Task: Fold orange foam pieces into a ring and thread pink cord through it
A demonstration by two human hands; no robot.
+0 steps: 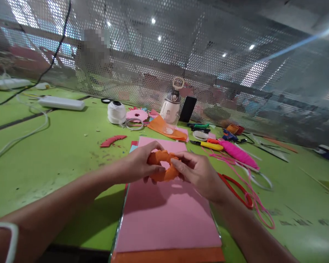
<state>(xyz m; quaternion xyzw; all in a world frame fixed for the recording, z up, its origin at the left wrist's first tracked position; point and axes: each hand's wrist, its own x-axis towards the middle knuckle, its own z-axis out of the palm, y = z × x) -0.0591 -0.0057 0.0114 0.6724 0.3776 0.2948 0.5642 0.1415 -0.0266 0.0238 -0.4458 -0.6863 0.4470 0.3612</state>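
Note:
An orange ring with a scalloped edge, paper or felt by its look point(164, 176), is held up between my two hands, its hole facing me. My left hand point(141, 162) pinches its left side, thumb in front and fingers behind. On the right side, the thumb and fingers of my right hand point(196, 171) close on the ring. Directly below lies a stack of coloured sheets with a pink sheet point(167, 219) on top and an orange sheet point(167, 255) showing at the near edge.
Left of the stack lies a red notched strip point(113, 140). Behind are a white thread spool point(116, 112), a pink scalloped disc point(137, 115) and a bottle point(170, 107). To the right lie a yellow-handled cutter point(211, 146), a pink yarn bundle point(239, 154) and red scissor handles point(237, 188).

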